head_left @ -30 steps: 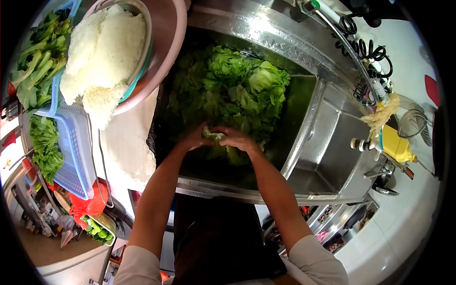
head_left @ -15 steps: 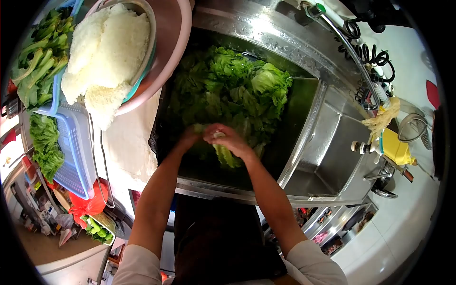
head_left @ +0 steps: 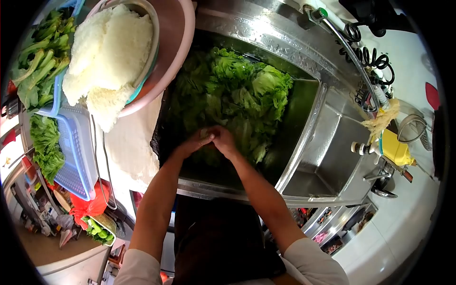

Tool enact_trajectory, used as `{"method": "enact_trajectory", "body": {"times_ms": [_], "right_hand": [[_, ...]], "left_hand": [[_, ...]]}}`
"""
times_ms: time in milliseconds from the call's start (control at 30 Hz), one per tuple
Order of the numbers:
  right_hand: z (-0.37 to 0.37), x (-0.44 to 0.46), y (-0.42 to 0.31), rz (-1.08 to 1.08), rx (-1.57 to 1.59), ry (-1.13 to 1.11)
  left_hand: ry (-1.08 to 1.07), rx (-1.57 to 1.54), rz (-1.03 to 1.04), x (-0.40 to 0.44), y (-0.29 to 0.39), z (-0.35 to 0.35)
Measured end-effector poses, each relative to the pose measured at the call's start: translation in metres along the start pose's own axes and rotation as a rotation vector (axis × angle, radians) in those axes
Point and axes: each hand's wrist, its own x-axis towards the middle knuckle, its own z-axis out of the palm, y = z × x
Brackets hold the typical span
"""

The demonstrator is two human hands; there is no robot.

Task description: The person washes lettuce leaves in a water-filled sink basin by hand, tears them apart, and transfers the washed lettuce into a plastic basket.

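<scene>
Leafy green lettuce (head_left: 242, 90) floats in the dark water of a steel sink (head_left: 299, 142). Over the near part of the sink, my left hand (head_left: 194, 142) has its fingers curled round a small pale piece, which looks like a lettuce stem end. My right hand (head_left: 222, 140) meets it at the fingertips, its fingers closed and slightly blurred. Whatever lies between the right fingers is too small to make out. Some darker leaves lie in the water just below both hands.
A pink basin (head_left: 183, 42) with a bowl of white spongy food (head_left: 111, 47) stands at upper left. Blue baskets (head_left: 76, 156) and greens (head_left: 45, 142) are at left. A second basin (head_left: 327, 147), a tap (head_left: 351, 52) and a yellow bottle (head_left: 396, 148) are at right.
My hands have come together after being slightly apart. The pale green leaf that hung below my right hand no longer shows there. My right hand has shifted a little.
</scene>
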Motion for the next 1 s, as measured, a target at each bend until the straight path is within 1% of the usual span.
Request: {"method": "enact_trajectory", "body": {"times_ms": [67, 100, 200, 300, 400, 500, 533, 600, 700, 800, 867, 900, 967, 1000], "right_hand": [[-0.008, 0.006, -0.015, 0.222, 0.35, -0.137], [-0.016, 0.01, -0.023, 0.308, 0.393, -0.048], [-0.043, 0.053, 0.004, 0.134, 0.535, 0.055], [-0.033, 0.08, -0.036, -0.257, -0.172, 0.383], [-0.015, 0.102, -0.056, -0.233, 0.368, 0.084], [-0.028, 0.117, -0.054, 0.083, 0.086, -0.234], [-0.029, 0.121, -0.047, 0.061, 0.024, -0.247], [-0.032, 0.124, -0.026, 0.017, -0.111, -0.27], [-0.057, 0.084, -0.039, 0.013, 0.078, -0.187], [-0.074, 0.076, -0.014, 0.125, 0.161, -0.044], [-0.085, 0.07, 0.005, 0.129, 0.219, 0.074], [-0.089, 0.07, 0.011, 0.139, 0.206, 0.108], [-0.094, 0.072, 0.017, 0.159, 0.039, 0.117], [-0.094, 0.074, 0.019, 0.167, -0.054, 0.115]], "left_hand": [[0.036, -0.041, 0.017, 0.01, -0.024, -0.004], [0.056, -0.06, 0.028, 0.016, -0.035, -0.009], [0.134, -0.059, -0.127, 0.02, -0.048, -0.019], [0.406, 0.013, -0.041, 0.043, -0.088, -0.025], [0.481, -0.008, -0.048, 0.034, -0.068, -0.027], [0.518, 0.054, -0.047, 0.033, -0.066, -0.034], [0.497, 0.044, -0.047, 0.036, -0.072, -0.039], [0.451, 0.016, -0.04, 0.045, -0.088, -0.049], [0.592, 0.0, -0.014, 0.035, -0.066, -0.035], [0.597, 0.06, -0.051, 0.032, -0.056, -0.033], [0.546, 0.029, -0.038, 0.036, -0.065, -0.038], [0.519, 0.013, -0.032, 0.038, -0.071, -0.039], [0.639, -0.008, -0.073, 0.023, -0.037, -0.024], [0.679, -0.007, -0.069, 0.022, -0.033, -0.022]]}}
